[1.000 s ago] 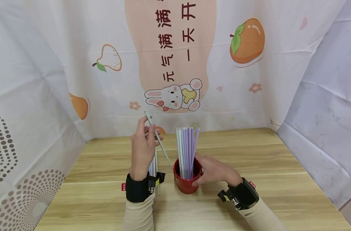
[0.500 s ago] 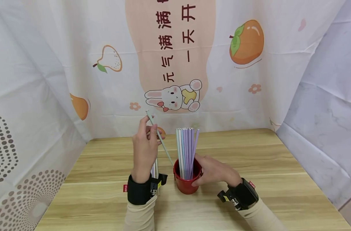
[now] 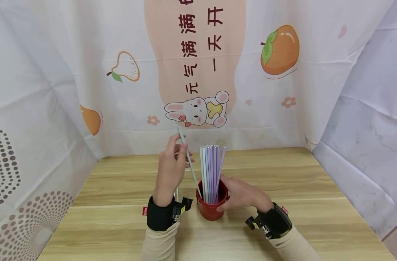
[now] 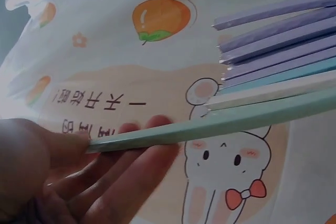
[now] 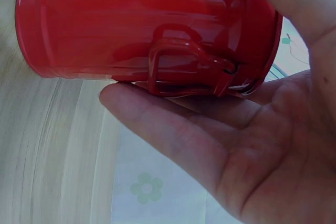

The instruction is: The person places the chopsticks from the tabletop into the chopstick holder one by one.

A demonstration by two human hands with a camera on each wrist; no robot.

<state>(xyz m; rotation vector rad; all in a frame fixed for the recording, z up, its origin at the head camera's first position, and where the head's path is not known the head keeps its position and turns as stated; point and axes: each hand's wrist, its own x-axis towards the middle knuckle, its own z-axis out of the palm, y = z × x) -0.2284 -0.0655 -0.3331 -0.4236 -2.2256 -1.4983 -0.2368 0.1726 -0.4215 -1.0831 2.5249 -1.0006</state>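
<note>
My left hand [image 3: 173, 165] pinches a pale green chopstick [image 3: 189, 161] between thumb and fingers. The chopstick leans, its thin lower end inside the left rim of a small red bucket [image 3: 211, 212]. Purple, blue, white and green chopsticks [image 3: 211, 170] stand bunched in that bucket, silvery tops up. At the bucket's right side my right hand [image 3: 245, 194] holds it, thumb in front and the other fingers behind. In the right wrist view a wire handle [image 5: 178, 69] hangs from the bucket's wall. The left wrist view has the green chopstick [image 4: 210, 127] close beside the bunched ones [image 4: 278, 51].
More chopsticks [image 3: 176, 195] lie on the wooden table [image 3: 113, 217], mostly hidden behind the left wrist. A printed white cloth [image 3: 126, 105] hangs behind the table's back edge.
My left hand has moved right with the green chopstick, whose lower end has passed from outside the bucket to inside its rim. The right hand and bucket have stayed put.
</note>
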